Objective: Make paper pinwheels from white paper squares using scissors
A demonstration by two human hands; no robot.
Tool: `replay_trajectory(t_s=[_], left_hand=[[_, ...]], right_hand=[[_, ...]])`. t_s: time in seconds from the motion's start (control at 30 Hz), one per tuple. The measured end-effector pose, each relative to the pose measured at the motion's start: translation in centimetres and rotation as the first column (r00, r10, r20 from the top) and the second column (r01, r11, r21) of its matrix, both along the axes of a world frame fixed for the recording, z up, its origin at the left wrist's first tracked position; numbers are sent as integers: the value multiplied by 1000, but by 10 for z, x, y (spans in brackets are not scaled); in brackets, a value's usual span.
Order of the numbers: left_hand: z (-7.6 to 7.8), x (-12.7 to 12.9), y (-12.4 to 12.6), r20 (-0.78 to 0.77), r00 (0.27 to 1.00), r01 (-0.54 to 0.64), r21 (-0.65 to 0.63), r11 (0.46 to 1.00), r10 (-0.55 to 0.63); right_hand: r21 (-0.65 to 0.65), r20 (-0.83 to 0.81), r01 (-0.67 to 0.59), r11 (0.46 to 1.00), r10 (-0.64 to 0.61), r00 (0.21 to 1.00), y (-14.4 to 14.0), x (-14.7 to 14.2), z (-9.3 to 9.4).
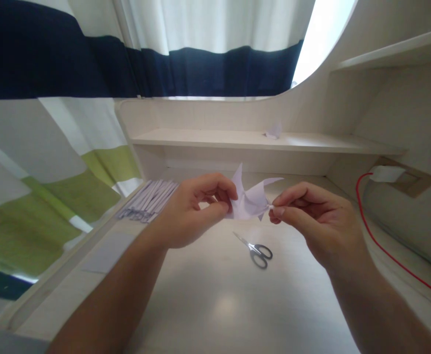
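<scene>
Between my two hands, above the desk, is a piece of folded pale lilac paper [250, 201] with pointed flaps, one sticking up and one reaching right. My left hand [204, 206] pinches its left side between thumb and fingers. At the other end, my right hand [307, 216] grips a thin, twisted-looking tip of the same paper with thumb and fingertips. Below the paper, a pair of scissors [257, 251] with black handles lies on the desk, blades toward the upper left.
Many rolled or folded paper strips [151, 199] lie in a pile at the left, with a flat paper sheet [108, 251] nearer. Another small folded paper [273, 131] sits on the shelf [200, 137]. A red cable [370, 226] runs from a white plug [387, 173] down the right wall.
</scene>
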State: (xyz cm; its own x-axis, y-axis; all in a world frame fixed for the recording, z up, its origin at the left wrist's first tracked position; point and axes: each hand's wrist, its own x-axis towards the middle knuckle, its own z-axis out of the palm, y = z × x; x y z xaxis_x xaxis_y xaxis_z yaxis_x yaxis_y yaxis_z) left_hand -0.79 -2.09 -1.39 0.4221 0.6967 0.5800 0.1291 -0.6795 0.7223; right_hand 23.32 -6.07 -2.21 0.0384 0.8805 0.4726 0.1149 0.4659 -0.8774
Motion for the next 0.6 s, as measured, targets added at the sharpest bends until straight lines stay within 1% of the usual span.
replay_trajectory(t_s=[0.1,0.23,0.43,0.6], left_hand=[[2,-1,-2,-34,999,-25,67,997,27],[3,2,-3,-24,999,-42,126,991,45],[1,11,-8,-24,994,-109,76,991,111],[1,14,-11,-56,986,-154,63,986,158]], right_hand=[[13,-28,-8,1000,8,1000,0,0,0],[9,-49,-27,1000,27,998,1,0,-1],[-14,-97,-128,992,127,987,6,3,-4],[-43,-113,-178,983,173,978,7,4,-3]])
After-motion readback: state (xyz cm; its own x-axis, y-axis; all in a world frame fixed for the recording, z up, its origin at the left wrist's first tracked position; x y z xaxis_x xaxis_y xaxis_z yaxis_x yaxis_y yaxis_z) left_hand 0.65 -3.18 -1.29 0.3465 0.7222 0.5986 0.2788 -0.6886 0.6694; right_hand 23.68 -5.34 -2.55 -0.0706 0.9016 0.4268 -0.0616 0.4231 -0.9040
